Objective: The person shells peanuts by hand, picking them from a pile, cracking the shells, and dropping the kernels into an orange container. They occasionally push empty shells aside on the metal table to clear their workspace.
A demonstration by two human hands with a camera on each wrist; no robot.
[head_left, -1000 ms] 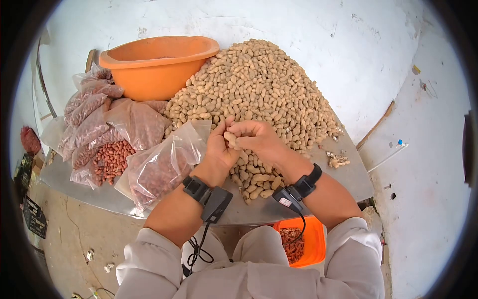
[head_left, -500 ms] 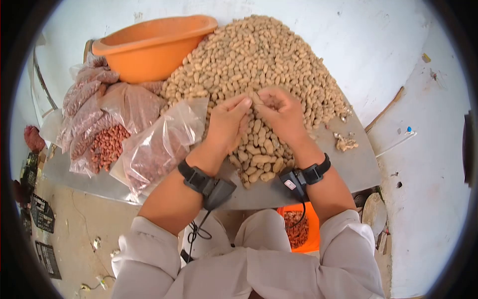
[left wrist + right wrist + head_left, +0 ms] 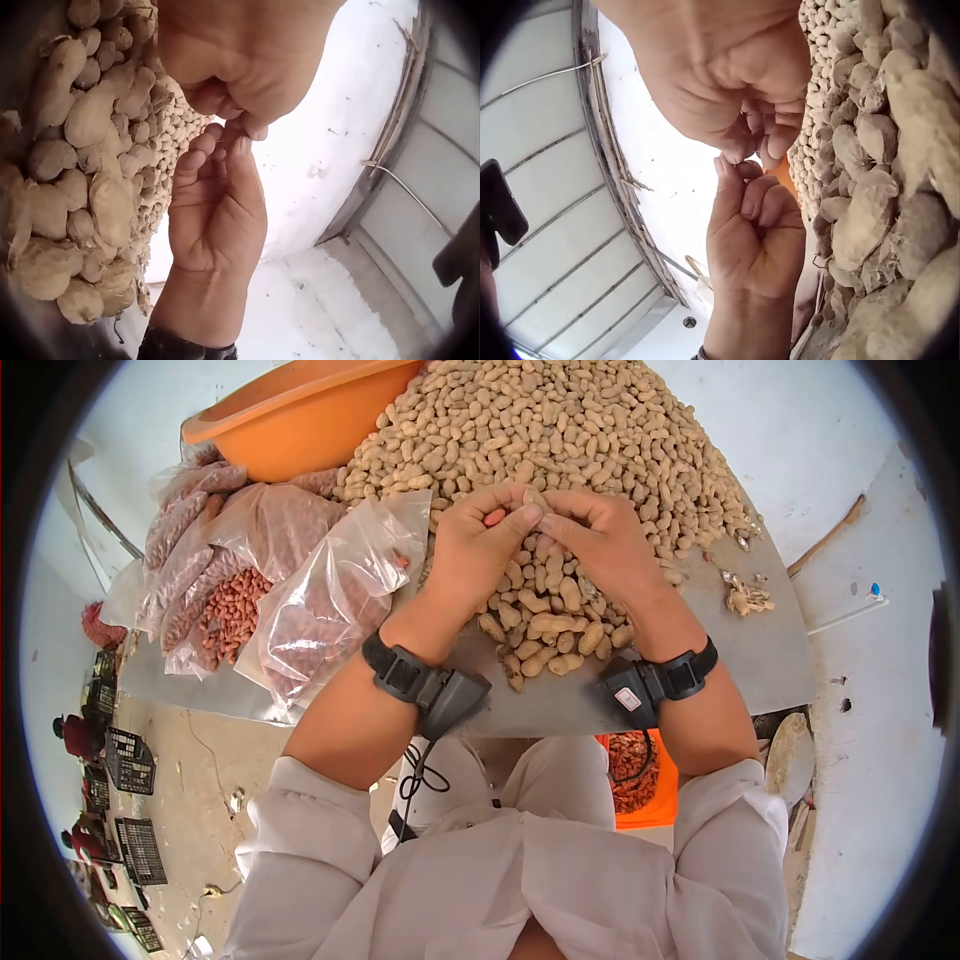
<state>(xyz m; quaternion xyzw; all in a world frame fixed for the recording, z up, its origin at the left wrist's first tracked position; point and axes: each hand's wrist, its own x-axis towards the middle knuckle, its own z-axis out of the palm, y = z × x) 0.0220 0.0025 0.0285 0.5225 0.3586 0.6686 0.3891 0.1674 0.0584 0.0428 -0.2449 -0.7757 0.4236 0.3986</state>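
Bench (image 3: 745,660) carries peanut heap (image 3: 590,420), beyond and below left grip (image 3: 482,550) and right grip (image 3: 608,548). They meet, both pinching what looks like a shell (image 3: 534,499) at the fingertips; red kernel (image 3: 494,517) sits in left grip. Probably mid-shelling; next move calls for parting shell, keeping kernel.

Peanut heap (image 3: 560,430) blocks ahead, plastic bag (image 3: 325,595) left; passage right over tabletop (image 3: 768,650) (pale clump (image 3: 747,596) there).

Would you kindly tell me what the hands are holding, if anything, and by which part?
The left hand and right hand pinch what looks like a peanut shell, its gripped parts hidden. A red kernel shows within the left hand.
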